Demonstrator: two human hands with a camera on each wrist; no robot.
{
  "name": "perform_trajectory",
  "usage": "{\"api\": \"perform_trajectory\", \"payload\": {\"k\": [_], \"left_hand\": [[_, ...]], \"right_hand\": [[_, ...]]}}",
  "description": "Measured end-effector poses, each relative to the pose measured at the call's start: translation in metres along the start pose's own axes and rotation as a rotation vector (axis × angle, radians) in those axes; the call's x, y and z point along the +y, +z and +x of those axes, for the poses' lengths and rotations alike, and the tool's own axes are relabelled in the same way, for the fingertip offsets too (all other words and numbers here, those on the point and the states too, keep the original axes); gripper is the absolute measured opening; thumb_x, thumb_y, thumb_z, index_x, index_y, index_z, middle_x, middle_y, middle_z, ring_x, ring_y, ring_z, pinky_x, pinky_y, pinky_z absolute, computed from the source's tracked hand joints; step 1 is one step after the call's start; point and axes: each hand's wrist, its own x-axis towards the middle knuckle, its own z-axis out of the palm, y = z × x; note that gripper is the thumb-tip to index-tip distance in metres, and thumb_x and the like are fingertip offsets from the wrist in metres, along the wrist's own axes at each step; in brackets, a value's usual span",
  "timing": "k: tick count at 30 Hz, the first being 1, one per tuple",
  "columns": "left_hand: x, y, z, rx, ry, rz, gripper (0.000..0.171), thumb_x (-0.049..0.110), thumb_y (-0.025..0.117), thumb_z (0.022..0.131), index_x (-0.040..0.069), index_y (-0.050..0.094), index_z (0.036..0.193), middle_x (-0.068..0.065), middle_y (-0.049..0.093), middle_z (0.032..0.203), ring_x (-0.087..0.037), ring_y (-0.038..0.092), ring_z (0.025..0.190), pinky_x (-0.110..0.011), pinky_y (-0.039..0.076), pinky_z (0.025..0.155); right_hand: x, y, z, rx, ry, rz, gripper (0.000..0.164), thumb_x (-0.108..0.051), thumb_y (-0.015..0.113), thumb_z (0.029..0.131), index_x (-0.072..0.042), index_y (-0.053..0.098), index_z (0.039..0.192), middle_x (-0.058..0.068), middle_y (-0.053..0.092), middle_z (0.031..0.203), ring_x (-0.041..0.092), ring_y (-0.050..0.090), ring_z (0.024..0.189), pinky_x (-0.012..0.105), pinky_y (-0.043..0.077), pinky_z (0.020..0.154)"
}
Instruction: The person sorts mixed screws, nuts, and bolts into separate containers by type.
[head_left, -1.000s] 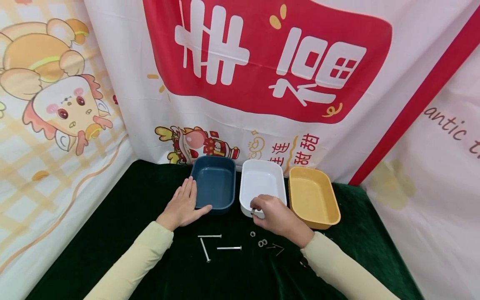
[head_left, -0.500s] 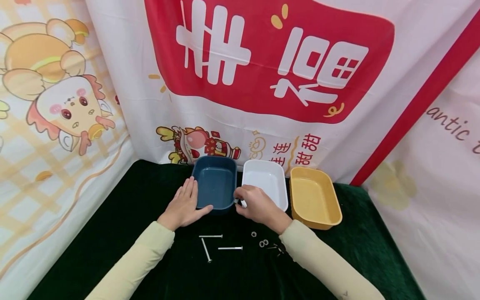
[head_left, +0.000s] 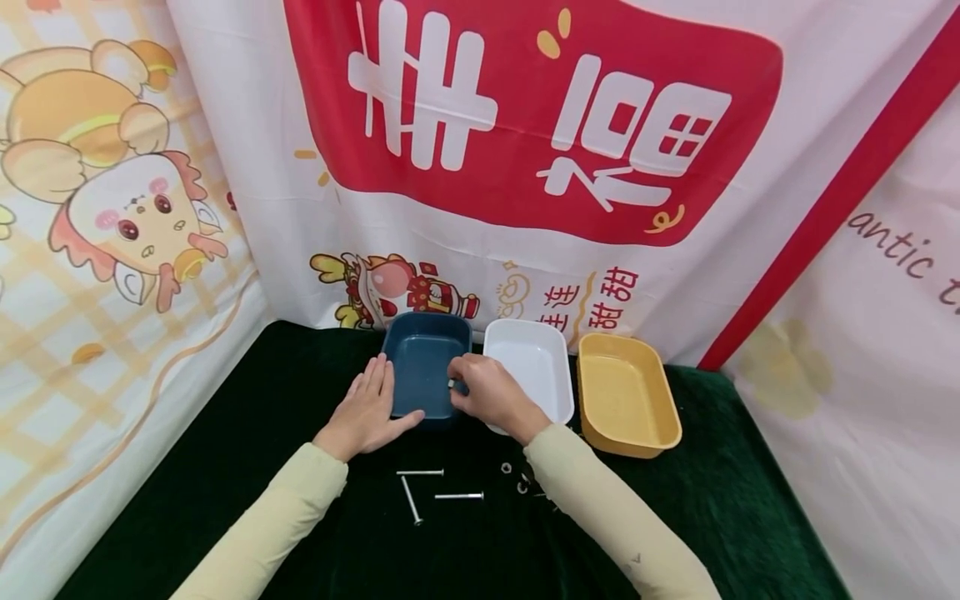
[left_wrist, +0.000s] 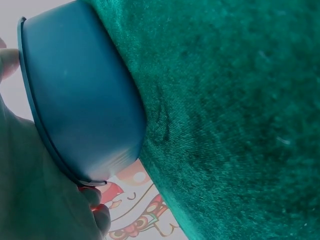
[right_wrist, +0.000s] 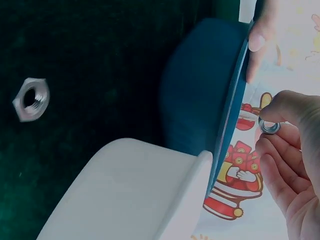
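As the R hand (head_left: 491, 393) has shifted from the white tub (head_left: 528, 354) to the R side of the blue tub (head_left: 420, 375), head view puts the nut (head_left: 452, 384) there, prob. not released yet; L hand (head_left: 367, 418) has straight fingers. L wrist: it touches the blue tub's rim. R wrist: thumb + finger pinch the nut, others part-curled.

dark green cloth (head_left: 465, 558) carries a blue bin (head_left: 420, 371), a white bin (head_left: 528, 350) and a yellow bin (head_left: 626, 400), left to right, at the far side. nearer lie three bolts (head_left: 458, 497), nuts (head_left: 506, 468) to their right.
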Motion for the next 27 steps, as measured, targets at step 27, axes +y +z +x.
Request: {"api": "perform_trajectory", "payload": {"k": [27], "left_hand": [[-0.003,0.0,0.003,-0.012,0.007,0.007,0.114,0.074,0.049,0.099,-0.005,0.002,0.167,-0.023,-0.006,0.178,-0.042,-0.002,0.166,-0.061,0.008,0.134]], "right_hand": [[0.013,0.007,0.016,0.053,0.094,0.053,0.025,-0.016,0.08,0.094,-0.007,0.075,0.117,0.01,0.077,0.111,0.017,0.074,0.101,0.032,0.064,0.089]]}}
